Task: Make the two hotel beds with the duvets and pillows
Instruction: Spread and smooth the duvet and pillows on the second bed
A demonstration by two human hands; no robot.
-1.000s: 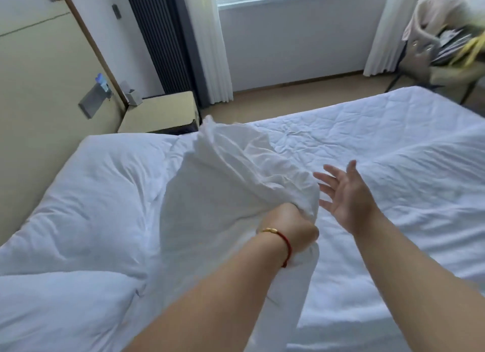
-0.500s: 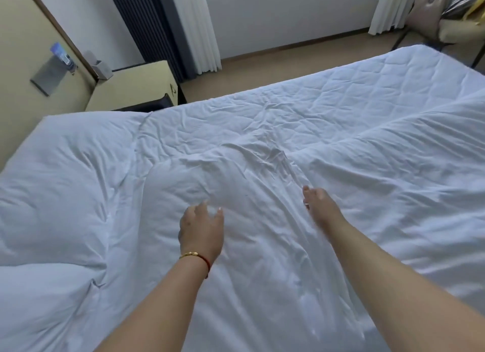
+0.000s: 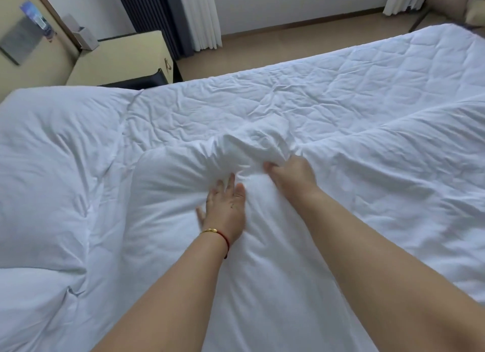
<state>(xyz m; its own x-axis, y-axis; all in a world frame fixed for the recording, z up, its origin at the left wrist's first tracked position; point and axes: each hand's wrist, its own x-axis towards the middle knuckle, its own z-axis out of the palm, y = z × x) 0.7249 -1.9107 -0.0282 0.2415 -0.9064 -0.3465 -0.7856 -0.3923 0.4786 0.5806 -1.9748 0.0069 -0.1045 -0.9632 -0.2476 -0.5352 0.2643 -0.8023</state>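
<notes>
while both arms reach fwd over the bed point(image 3: 367, 71), the left hand point(image 3: 227, 207) lies flat on the duvet point(image 3: 262, 273), fingers straight and close together, pressing the cloth down; red-and-gold bracelet point(image 3: 217, 233) on that wrist. right hand point(image 3: 294, 174) just beside it, fingers curled into a raised bunch of duvet point(image 3: 256, 144), gripping it. duvet is spread rumpled across the near and mid bed, w/ quilted mattress cover bare beyond it. pillow point(image 3: 52, 162) lies at left by the headboard, touching the duvet edge. nightstand point(image 3: 123, 60) behind the bed at upper left, curtains point(image 3: 199, 15) past it.
</notes>
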